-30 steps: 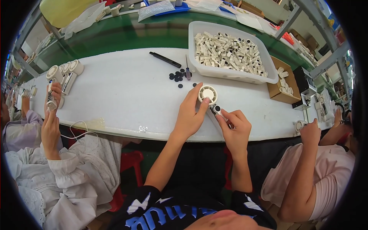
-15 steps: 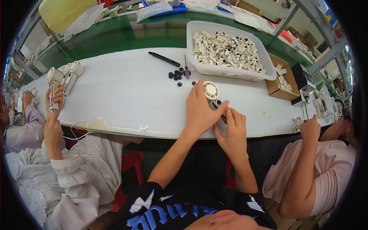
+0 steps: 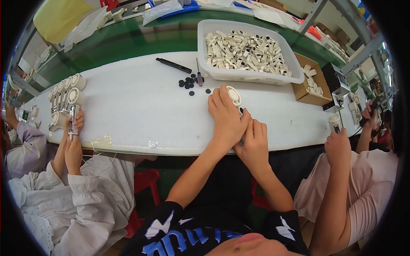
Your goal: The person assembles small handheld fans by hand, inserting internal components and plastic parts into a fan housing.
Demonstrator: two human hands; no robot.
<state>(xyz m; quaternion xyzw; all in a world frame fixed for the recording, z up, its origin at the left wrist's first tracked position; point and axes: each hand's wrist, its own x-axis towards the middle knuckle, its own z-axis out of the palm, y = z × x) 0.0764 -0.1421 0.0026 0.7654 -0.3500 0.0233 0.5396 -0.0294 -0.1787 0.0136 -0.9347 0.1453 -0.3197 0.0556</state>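
A white handheld fan [image 3: 233,96] with a round slotted head is between my hands, over the near part of the white work surface [image 3: 171,115]. My left hand [image 3: 226,117] is closed round it just below the head, the back of the hand covering most of the body. Lower down, my right hand [image 3: 254,143] grips the handle, its fingertips close to the left thumb. A dark spot shows on the body between the hands; the rest is hidden. Beyond my left hand lie several small black discs [image 3: 186,83] and a screwdriver [image 3: 199,79].
A black pen-like tool [image 3: 173,65] lies farther back. A translucent bin [image 3: 252,77] holds many small white parts, beside a cardboard box [image 3: 314,96] of white pieces and a black device [image 3: 335,85]. Co-workers sit on both sides; the left one holds a fan [image 3: 73,115] near a row of fans.
My left hand has turned further over the fan, hiding more of its body and part of its head. The left co-worker's hands have moved, and the right co-worker has lifted a white piece.
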